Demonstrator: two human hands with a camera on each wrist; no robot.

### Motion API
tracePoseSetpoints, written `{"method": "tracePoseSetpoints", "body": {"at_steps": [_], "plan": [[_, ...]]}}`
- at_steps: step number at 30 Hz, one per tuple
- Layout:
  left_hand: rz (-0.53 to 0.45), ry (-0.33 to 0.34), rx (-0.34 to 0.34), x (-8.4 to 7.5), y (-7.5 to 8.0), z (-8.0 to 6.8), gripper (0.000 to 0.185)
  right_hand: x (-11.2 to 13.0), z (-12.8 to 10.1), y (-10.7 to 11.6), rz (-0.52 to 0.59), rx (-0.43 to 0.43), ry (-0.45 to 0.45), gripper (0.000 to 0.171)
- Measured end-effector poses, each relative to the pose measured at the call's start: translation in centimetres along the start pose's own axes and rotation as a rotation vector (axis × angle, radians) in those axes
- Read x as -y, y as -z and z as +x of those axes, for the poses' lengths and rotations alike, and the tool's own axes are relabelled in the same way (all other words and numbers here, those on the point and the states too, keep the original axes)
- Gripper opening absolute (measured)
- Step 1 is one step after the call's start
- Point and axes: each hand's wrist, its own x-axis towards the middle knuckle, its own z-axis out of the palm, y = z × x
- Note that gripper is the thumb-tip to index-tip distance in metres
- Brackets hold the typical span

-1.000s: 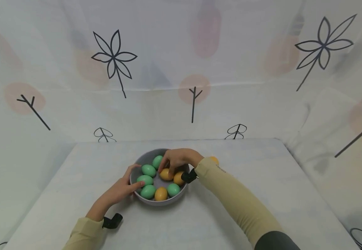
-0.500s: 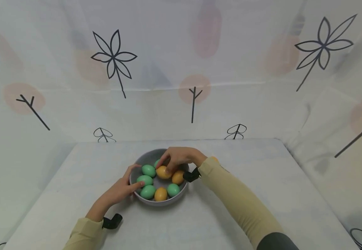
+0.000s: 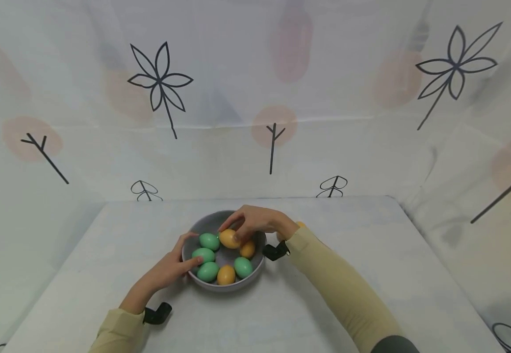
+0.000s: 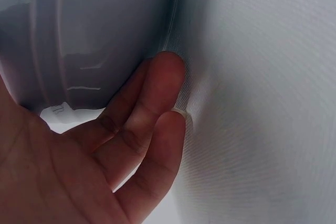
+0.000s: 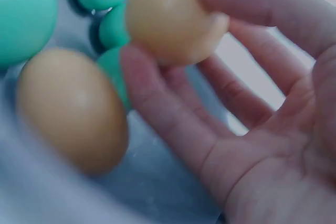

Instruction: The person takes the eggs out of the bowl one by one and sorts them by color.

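A grey bowl [image 3: 223, 288] holds several green eggs [image 3: 208, 271] and orange eggs [image 3: 226, 275]. My left hand [image 3: 171, 267] grips its left side, thumb over the rim and fingers along the outside wall near the table. In the left wrist view those fingertips lie low against the bowl [image 4: 105, 30]. My right hand [image 3: 260, 219] reaches over the far right rim and pinches an orange egg [image 3: 228, 239] between thumb and fingers. In the right wrist view this pinched egg [image 5: 168, 19] is above the other eggs. A green egg behind it is mostly hidden.
A pale cloth covers the table [image 3: 326, 314]. Beyond the bowl, an orange egg [image 3: 300, 224] lies mostly hidden behind my right sleeve. A patterned cloth wall [image 3: 220, 162] rises at the table's far edge, with more cloth on both sides.
My right hand has risen slightly, bringing the pinched orange egg up off the other eggs' level and a little left. The orange egg beside it has shifted slightly. The left hand keeps its hold.
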Motion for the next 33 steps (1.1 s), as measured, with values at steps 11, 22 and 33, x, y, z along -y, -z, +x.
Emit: {"method": "tracePoseSetpoints", "body": {"at_steps": [11, 22, 33], "plan": [[0.000, 0.017, -0.010, 0.2, -0.1, 0.0, 0.067, -0.4, -1.0, -0.3, 0.084, -0.053, 0.043, 0.045], [0.006, 0.009, -0.012, 0.2, 0.0, 0.0, 0.067, -0.8, -2.1, -0.5, 0.108, -0.158, 0.053, 0.051], [-0.020, -0.002, -0.010, 0.2, -0.1, 0.0, 0.067, -1.1, -2.9, -1.1, 0.246, -0.240, 0.088, 0.049]]}}
